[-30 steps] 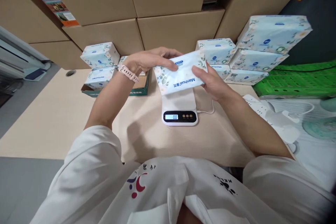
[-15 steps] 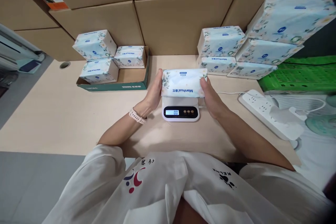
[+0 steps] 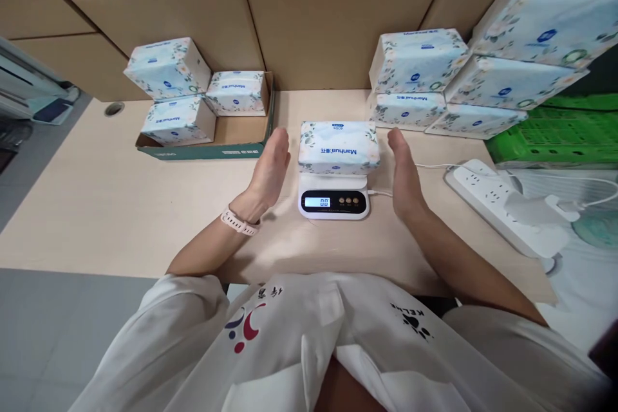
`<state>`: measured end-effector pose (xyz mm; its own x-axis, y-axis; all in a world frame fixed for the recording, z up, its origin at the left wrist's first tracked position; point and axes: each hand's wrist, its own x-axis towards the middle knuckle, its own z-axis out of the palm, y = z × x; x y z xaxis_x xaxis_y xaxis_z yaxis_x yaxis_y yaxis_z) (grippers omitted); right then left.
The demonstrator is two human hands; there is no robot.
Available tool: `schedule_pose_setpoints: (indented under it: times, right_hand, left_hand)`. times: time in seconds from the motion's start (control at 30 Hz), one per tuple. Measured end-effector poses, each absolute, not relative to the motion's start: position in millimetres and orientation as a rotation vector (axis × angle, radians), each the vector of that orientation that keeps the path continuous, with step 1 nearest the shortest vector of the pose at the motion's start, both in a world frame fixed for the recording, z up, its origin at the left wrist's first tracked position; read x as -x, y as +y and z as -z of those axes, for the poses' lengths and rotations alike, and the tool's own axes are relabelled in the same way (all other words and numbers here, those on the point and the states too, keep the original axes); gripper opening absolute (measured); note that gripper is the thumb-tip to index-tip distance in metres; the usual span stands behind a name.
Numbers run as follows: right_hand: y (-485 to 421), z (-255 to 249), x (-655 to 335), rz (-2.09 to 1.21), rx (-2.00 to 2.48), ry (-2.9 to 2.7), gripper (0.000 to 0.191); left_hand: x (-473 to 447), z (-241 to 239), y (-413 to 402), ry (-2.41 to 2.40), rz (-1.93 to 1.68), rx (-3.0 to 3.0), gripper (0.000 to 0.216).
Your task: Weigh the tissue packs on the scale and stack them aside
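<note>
Hands [image 3: 271,170], both spread and empty, flank the tissue pack [image 3: 338,148] on the scale [image 3: 334,203]; a sideways nudge could dislodge it.

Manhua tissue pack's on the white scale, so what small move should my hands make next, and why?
I'd probably hold your left hand and right hand clear and let the display respond: neither hand touches the Manhua tissue pack resting on the digital scale, yet the display reads 0.0.
</note>
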<state>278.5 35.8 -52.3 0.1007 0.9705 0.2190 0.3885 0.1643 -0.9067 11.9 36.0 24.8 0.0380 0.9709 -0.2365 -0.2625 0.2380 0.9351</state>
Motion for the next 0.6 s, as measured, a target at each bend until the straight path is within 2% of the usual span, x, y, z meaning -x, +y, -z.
schedule_pose_setpoints:
  times: [0.17,0.3,0.4,0.6]
  right_hand:
    - [-1.1,51.6,-290.0,-0.609,1.387,-1.359,0.071]
    - [-2.5,48.4,-289.5,-0.533,1.296,-1.385,0.059]
    - [-1.7,45.4,-287.0,-0.537,1.296,-1.412,0.050]
    - [-2.1,45.1,-282.6,-0.455,1.284,-1.463,0.051]
  left_hand:
    - [2.2,0.2,4.3,1.154,-1.182,-0.969,0.080]
    - [6.7,23.9,-7.2,1.149,-1.216,-0.995,0.093]
    - [10.7,30.7,-7.7,1.120,-1.225,-1.060,0.092]
    - [14.4,26.2,-10.5,1.095,-1.225,-1.125,0.085]
